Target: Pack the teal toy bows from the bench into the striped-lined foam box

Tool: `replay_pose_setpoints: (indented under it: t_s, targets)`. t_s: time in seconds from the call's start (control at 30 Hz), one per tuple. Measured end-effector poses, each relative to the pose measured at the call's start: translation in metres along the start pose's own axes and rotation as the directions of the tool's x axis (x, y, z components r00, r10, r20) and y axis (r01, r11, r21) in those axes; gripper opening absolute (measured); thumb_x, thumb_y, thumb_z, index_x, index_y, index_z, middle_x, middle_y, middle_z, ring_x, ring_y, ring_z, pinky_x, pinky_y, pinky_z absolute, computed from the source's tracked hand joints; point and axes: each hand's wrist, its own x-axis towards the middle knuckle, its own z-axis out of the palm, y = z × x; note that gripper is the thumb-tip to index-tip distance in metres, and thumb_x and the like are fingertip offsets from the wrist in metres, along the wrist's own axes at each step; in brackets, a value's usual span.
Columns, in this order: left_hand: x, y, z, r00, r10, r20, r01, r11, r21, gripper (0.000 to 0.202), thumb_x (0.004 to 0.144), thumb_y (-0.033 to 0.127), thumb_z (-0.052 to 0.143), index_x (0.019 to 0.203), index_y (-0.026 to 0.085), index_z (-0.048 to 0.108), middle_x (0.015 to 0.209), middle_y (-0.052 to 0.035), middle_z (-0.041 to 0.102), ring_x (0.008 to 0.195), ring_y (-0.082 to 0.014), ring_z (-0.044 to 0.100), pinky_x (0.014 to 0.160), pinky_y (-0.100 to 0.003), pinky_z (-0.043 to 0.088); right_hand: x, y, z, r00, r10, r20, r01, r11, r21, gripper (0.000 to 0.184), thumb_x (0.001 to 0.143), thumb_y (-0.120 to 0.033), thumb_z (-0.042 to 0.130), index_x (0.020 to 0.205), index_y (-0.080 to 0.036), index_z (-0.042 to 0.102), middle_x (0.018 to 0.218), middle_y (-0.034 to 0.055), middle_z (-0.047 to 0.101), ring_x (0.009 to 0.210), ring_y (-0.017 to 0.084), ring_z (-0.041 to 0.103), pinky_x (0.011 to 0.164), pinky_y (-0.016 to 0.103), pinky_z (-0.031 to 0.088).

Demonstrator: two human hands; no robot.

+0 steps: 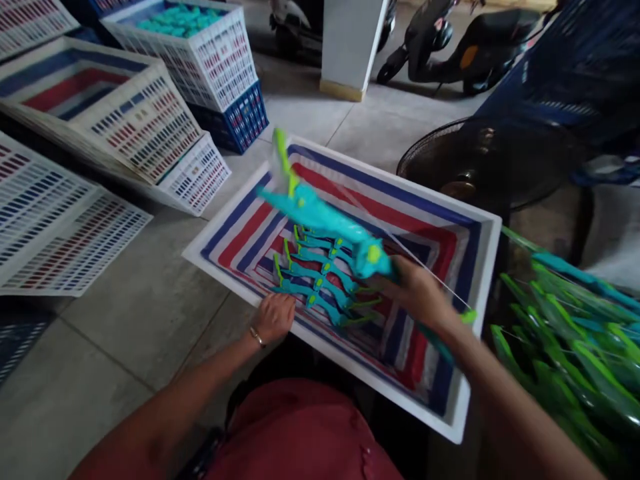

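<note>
My right hand point(417, 290) is closed round a turquoise toy bow point(335, 220) with lime-green tips, raised over a white crate point(487, 267) lined with striped sheeting. A thin white string runs between the bow's tips; motion blurs the bow. Inside the crate, several similar toy bows point(320, 280) lie side by side in a row. My left hand point(277, 317), with a bracelet at the wrist, rests at the crate's near rim, its fingers curled over the edge beside the row.
At right hangs or lies a bunch of green and turquoise bows point(575, 347). A round fan point(480, 163) stands behind the crate. Stacked crates point(140, 120) fill the left, one holding turquoise pieces point(180, 20). A pillar point(347, 50) and a parked scooter point(460, 50) are farther back.
</note>
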Motion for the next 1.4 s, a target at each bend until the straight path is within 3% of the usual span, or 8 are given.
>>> replay_pose_setpoints:
  t_s: [0.33,0.6,0.67,0.77,0.9,1.07,1.23,1.4]
  targets:
    - [0.0,-0.004,0.001,0.994,0.08,-0.078,-0.078,0.996,0.033,0.024,0.1,0.021,0.045,0.11,0.018,0.067,0.1,-0.0069,0.072,0.098,-0.0259,0.064,0.095,-0.044,0.042,0.039,-0.057,0.253,0.877,0.172,0.449,-0.128,0.984,-0.128,0.024,0.101,-0.025,0.062,0.122,-0.013,0.064,0.117,0.01,0.068,0.101,0.019,0.067,0.088,0.033,0.055]
    - [0.004,-0.006,-0.01,0.954,0.082,0.289,-0.09,0.996,0.012,0.032,0.1,0.024,0.04,0.113,0.017,0.068,0.106,-0.0112,0.071,0.102,-0.0323,0.064,0.088,-0.05,0.05,0.038,-0.062,0.344,0.819,0.213,0.532,-0.183,0.977,-0.11,0.03,0.101,-0.023,0.064,0.129,-0.011,0.062,0.126,0.0125,0.064,0.118,0.025,0.063,0.097,0.041,0.056]
    - [0.016,-0.009,-0.018,0.886,0.097,0.454,-0.088,0.995,-0.041,0.031,0.101,0.026,0.04,0.11,0.019,0.069,0.111,-0.0106,0.07,0.11,-0.033,0.063,0.096,-0.053,0.051,0.039,-0.064,0.354,0.813,0.232,0.533,-0.2,0.973,-0.119,0.03,0.101,-0.021,0.062,0.129,-0.01,0.061,0.127,0.0137,0.063,0.122,0.027,0.061,0.098,0.042,0.056]
    - [0.054,-0.018,-0.017,0.689,0.204,0.695,-0.129,0.979,-0.159,0.027,0.099,0.034,0.05,0.111,0.02,0.07,0.118,-0.0099,0.07,0.118,-0.0322,0.063,0.104,-0.05,0.051,0.039,-0.066,0.361,0.81,0.248,0.532,-0.212,0.969,-0.128,0.028,0.101,-0.014,0.054,0.127,-0.008,0.062,0.126,0.0173,0.063,0.122,0.029,0.06,0.097,0.045,0.054]
    - [0.116,-0.026,0.025,0.437,0.235,0.868,-0.275,0.954,-0.12,0.031,0.096,0.036,0.057,0.116,0.016,0.07,0.12,-0.016,0.072,0.113,-0.0322,0.068,0.095,-0.043,0.055,0.044,-0.07,0.358,0.82,0.228,0.526,-0.187,0.974,-0.131,0.033,0.095,-0.006,0.05,0.125,-0.005,0.064,0.12,0.0235,0.064,0.12,0.035,0.059,0.109,0.057,0.043]
    - [0.155,-0.028,0.094,0.473,0.195,0.859,-0.354,0.935,-0.018,0.028,0.089,0.017,0.064,0.115,0.008,0.071,0.12,-0.0237,0.07,0.117,-0.0375,0.066,0.098,-0.05,0.053,0.048,-0.072,0.338,0.824,0.198,0.53,-0.163,0.98,-0.113,0.035,0.091,-0.014,0.062,0.124,-0.003,0.064,0.122,0.0269,0.063,0.121,0.038,0.057,0.111,0.059,0.039]
    - [0.169,-0.051,0.134,0.512,0.189,0.838,-0.333,0.943,-0.009,0.019,0.088,0.021,0.072,0.105,0.013,0.073,0.114,-0.0171,0.073,0.108,-0.0307,0.07,0.089,-0.04,0.057,0.046,-0.045,0.296,0.855,0.13,0.503,-0.137,0.99,-0.025,0.028,0.096,-0.021,0.062,0.122,-0.012,0.065,0.124,0.0181,0.066,0.12,0.029,0.059,0.103,0.038,0.047]
    - [0.225,-0.067,0.165,0.691,0.201,0.694,-0.272,0.962,-0.007,0.022,0.09,0.018,0.067,0.111,0.009,0.069,0.125,-0.0203,0.067,0.117,-0.031,0.064,0.096,-0.042,0.056,0.065,0.024,0.253,0.891,0.236,0.388,-0.235,0.971,-0.05,0.025,0.103,-0.02,0.05,0.123,-0.012,0.063,0.118,0.0149,0.068,0.111,0.023,0.063,0.096,0.029,0.047]
